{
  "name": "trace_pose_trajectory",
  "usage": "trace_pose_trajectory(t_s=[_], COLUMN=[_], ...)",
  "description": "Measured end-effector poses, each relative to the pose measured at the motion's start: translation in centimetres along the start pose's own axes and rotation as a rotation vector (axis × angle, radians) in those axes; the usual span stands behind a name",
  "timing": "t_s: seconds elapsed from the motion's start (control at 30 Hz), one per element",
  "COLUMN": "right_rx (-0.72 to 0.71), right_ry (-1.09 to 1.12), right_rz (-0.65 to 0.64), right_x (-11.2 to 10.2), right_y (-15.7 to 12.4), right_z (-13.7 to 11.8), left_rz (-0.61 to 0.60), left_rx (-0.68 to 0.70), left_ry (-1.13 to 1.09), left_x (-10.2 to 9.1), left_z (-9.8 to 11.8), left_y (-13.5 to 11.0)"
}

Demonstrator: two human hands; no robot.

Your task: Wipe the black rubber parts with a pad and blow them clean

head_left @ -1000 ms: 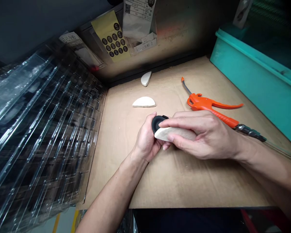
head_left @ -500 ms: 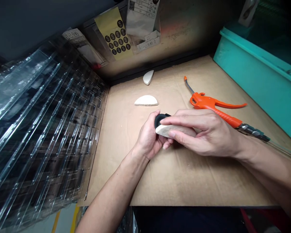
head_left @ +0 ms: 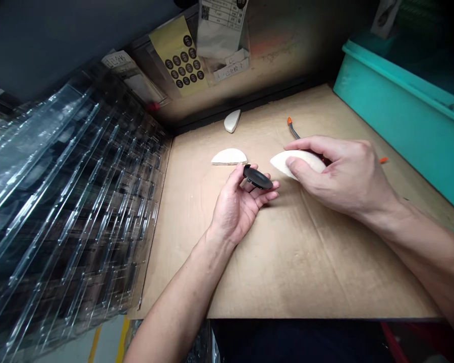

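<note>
Between the thumb and fingers of my left hand (head_left: 236,209) is a round black plastic cap (head_left: 258,178), tilted, with small tabs along its edge. My right hand (head_left: 340,174) pinches a white half-moon polishing pad (head_left: 298,162) to the right of the cap, apart from it. A second white half-moon pad (head_left: 229,157) lies flat on the cardboard just beyond my left thumb. Farther back rests a smaller white wedge-shaped pad (head_left: 232,121). Behind my right hand an orange air blow gun (head_left: 289,121) is mostly hidden; its nozzle tip and lever end show.
Stacked clear plastic trays (head_left: 79,217) rise along the left. A teal bin (head_left: 401,121) borders the right side. Brown cardboard (head_left: 287,272) covers the worktop. On the back wall hang a yellow sticker sheet (head_left: 179,55) and bagged paper labels (head_left: 221,30).
The white pad in my right hand has moved off the black cap, up and to the right, now covering much of the blow gun. My left hand has tilted the cap and loosened its fingers.
</note>
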State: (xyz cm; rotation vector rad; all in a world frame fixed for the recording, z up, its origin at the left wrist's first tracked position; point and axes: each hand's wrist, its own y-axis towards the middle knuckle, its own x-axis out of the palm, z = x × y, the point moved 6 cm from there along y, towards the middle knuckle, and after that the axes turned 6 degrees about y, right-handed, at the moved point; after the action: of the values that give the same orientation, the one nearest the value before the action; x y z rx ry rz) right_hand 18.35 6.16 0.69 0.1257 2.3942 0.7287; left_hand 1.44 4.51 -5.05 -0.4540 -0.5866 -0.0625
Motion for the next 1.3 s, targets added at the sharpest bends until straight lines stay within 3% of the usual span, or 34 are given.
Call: trace_pose_trajectory(t_s=[0.43, 0.6, 0.7, 0.9, 1.07, 1.2, 1.3], right_rx=[-0.06, -0.024, -0.002, -0.065, -0.149, -0.058, 0.018], right_ry=[0.217, 0.372, 0.314, 0.182, 0.268, 0.384, 0.329], right_rz=[-0.159, -0.335, -0.415, -0.289, -0.21, -0.351, -0.485], right_x=[1.7, 1.7, 1.3, 0.9, 1.4, 1.6, 1.6], right_y=[-0.5, -0.4, -0.1, 0.0, -0.5, -0.6, -0.4], right_z=[-1.2, -1.5, -1.0, -0.9, -2.2, -2.1, -1.3], left_rz=[-0.064, -0.051, -0.058, -0.157, -0.176, -0.142, -0.102], left_rx=[-0.016, 0.008, 0.014, -0.025, -0.024, -0.007, 0.006], left_ry=[0.022, 0.01, 0.044, 0.079, 0.056, 0.06, 0.065], left_x=[0.4, 0.3, 0.2, 0.5, 0.6, 0.4, 0.1], left_z=[-0.2, 0.0, 0.0, -0.3, -0.2, 0.0, 0.0], left_y=[0.0, 0.1, 0.1, 0.2, 0.2, 0.3, 0.4])
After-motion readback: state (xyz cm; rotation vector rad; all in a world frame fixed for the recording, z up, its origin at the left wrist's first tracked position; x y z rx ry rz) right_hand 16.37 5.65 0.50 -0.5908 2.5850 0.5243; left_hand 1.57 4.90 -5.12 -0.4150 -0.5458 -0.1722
